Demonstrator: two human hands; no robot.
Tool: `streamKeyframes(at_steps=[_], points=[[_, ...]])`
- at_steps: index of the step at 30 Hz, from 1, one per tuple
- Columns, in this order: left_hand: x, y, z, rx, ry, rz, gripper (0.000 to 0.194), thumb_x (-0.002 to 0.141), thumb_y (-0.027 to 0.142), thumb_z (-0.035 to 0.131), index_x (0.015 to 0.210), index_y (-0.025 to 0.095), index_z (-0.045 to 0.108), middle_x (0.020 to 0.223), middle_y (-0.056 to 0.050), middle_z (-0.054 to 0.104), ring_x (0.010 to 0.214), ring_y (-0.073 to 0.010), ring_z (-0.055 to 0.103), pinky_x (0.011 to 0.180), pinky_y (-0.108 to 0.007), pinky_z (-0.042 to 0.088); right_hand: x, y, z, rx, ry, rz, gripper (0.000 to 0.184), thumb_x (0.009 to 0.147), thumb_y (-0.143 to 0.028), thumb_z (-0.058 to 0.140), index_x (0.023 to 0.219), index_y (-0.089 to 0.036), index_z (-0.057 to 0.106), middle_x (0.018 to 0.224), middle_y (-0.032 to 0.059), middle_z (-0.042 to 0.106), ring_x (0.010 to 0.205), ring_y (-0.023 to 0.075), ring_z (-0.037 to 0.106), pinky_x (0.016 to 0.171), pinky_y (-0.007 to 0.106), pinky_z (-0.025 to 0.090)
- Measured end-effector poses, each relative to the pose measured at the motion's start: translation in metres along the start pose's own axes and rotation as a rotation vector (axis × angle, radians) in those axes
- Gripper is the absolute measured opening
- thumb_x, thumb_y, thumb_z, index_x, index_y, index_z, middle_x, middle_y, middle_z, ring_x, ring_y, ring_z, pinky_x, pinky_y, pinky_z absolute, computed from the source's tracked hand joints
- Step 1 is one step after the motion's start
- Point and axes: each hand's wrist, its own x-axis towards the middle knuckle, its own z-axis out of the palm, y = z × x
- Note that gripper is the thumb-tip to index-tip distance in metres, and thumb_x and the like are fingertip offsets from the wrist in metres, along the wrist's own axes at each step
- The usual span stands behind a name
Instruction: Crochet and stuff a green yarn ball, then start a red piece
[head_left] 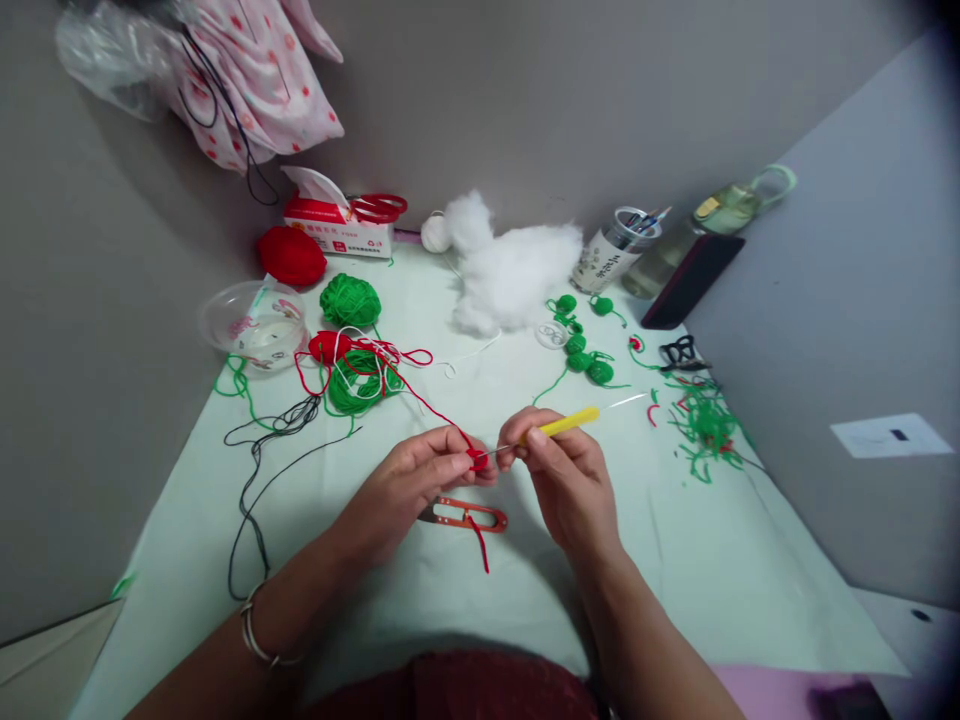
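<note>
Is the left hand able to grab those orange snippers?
Probably, yes: the orange snippers lie close to the left hand, with just a red yarn tail over them. But that hand is pinching a red crochet piece, so it likely must let go first.

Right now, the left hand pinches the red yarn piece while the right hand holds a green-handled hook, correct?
Not green: the head view shows a yellow-handled hook in the right hand. As you say, the left hand pinches the red yarn piece.
</note>
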Motion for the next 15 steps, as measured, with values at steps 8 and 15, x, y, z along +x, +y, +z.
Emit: streamKeyframes(at_steps=[8,15], points=[[-0.001,-0.004,0.003,-0.015,-0.046,0.025,0.016,0.090,0.033,0.071,0.082,0.020,0.073,0.092,-0.006,0.075,0.092,-0.0191,0.069,0.091,-0.030,0.052,-0.001,-0.001,0.007,0.167,-0.024,0.131,0.023,0.091,-0.042,0.073,0.084,-0.021,0.075,0.078,0.0030,0.066,0.067,0.0159,0.057,0.063,0.030,0.050],[0.000,-0.001,-0.003,0.291,0.029,0.074,0.027,0.086,0.041,0.078,0.073,0.019,0.067,0.079,-0.003,0.068,0.073,-0.0166,0.064,0.072,-0.027,0.051,-0.005,0.000,0.011,0.096,-0.006,0.056,0.023,0.091,-0.044,0.073,0.088,-0.022,0.077,0.089,0.0061,0.075,0.065,0.0145,0.056,0.058,0.028,0.048]])
